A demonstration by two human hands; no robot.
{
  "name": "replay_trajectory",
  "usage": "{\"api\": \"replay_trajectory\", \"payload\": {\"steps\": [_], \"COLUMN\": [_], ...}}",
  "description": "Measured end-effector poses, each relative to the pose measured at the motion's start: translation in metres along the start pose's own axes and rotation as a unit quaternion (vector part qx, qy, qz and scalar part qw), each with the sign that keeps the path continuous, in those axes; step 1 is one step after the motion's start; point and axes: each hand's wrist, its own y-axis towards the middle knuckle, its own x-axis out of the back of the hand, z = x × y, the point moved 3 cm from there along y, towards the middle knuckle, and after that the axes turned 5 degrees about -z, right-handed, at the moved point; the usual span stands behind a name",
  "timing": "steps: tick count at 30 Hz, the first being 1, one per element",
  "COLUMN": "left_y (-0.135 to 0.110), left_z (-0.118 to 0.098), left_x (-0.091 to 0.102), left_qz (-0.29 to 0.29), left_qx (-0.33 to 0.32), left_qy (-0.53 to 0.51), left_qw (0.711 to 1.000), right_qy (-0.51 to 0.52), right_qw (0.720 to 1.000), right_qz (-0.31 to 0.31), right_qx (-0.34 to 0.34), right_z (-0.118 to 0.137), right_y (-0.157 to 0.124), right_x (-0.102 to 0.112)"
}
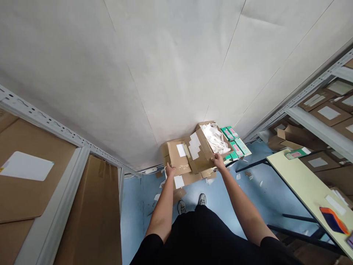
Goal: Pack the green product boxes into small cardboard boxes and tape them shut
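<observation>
Both hands hold a flattened cardboard box [182,163] with white labels and clear tape across it. My left hand [170,170] is closed on its left edge, and my right hand [218,162] grips its right edge. Under it lies more flat cardboard [192,179] with a white label. Just beyond my right hand, an open carton [204,124] full of crumpled white paper [214,138] leans at an angle. Several green boxes [235,154] with pink patches sit to the right of that carton.
A grey wall [176,73] rises close in front. Racks with cartons stand on the left [91,206] and right [328,112]. At the right, a pale table [296,173] bears a green box and an orange-and-blue object [334,221]. Paper scraps lie on the blue floor [237,197].
</observation>
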Motion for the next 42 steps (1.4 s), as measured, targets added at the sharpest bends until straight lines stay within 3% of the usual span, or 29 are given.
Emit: {"api": "replay_trajectory", "payload": {"steps": [2, 5, 8, 11, 13, 18, 22, 28, 35, 39, 42], "left_y": [-0.002, -0.014, -0.033, -0.052, -0.062, -0.087, -0.122, -0.193, -0.307, -0.378, -0.422], "left_z": [-0.010, -0.028, -0.044, -0.058, -0.072, -0.122, -0.163, -0.212, -0.250, -0.260, -0.267], "left_x": [-0.010, -0.043, -0.079, -0.104, -0.112, -0.130, -0.167, -0.259, -0.393, -0.466, -0.515], "left_qz": [0.033, 0.144, 0.228, 0.316, 0.352, 0.368, 0.386, 0.449, 0.562, 0.615, 0.646], "left_qx": [-0.004, -0.016, -0.015, 0.027, 0.033, -0.052, -0.100, -0.128, -0.137, -0.125, -0.123], "left_qy": [-0.008, -0.042, -0.059, -0.097, -0.134, -0.191, -0.183, -0.147, -0.071, -0.029, 0.004], "left_qw": [0.999, 0.989, 0.972, 0.943, 0.926, 0.909, 0.899, 0.872, 0.812, 0.778, 0.753], "right_qy": [0.105, 0.212, 0.275, 0.304, 0.312, 0.295, 0.243, 0.256, 0.289, 0.303, 0.317], "right_qw": [0.994, 0.975, 0.956, 0.946, 0.944, 0.950, 0.964, 0.960, 0.945, 0.928, 0.910], "right_qz": [0.006, -0.008, -0.023, -0.029, -0.043, -0.083, -0.090, -0.109, -0.147, -0.208, -0.259], "right_qx": [-0.028, -0.070, -0.096, -0.109, -0.102, -0.068, -0.056, -0.042, -0.041, -0.059, -0.067], "right_z": [0.004, 0.010, 0.017, 0.023, 0.025, 0.018, 0.004, -0.035, -0.116, -0.165, -0.194], "right_y": [-0.006, -0.018, -0.030, -0.040, -0.044, -0.046, -0.051, -0.075, -0.128, -0.164, -0.183], "right_x": [0.004, 0.014, 0.032, 0.058, 0.081, 0.154, 0.222, 0.345, 0.491, 0.556, 0.594]}}
